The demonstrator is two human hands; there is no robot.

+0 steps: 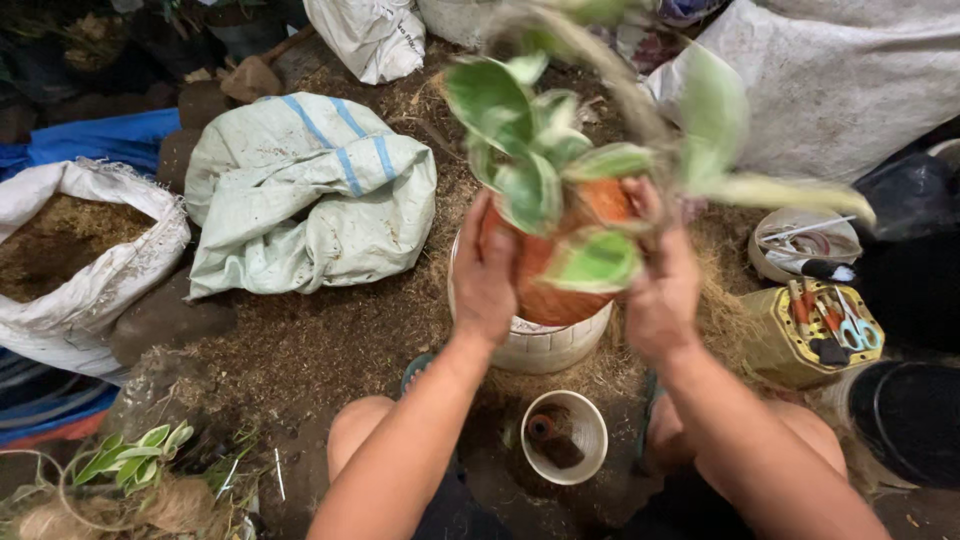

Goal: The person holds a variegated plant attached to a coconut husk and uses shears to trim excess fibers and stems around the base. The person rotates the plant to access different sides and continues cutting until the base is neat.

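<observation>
An orange clay pot with a plant of green-and-white leaves is raised close to the camera. My left hand grips the pot's left side. On the opposite side, my right hand clasps the pot. The pot hangs above a white bucket that stands on the ground between my knees. The leaves are blurred and cover the pot's top.
A small white cup stands near my knees. An open sack of brown fibre lies left, a folded white sack behind it. A yellow tin with scissors and tools sits right, beside a black pot. Loose fibre covers the ground.
</observation>
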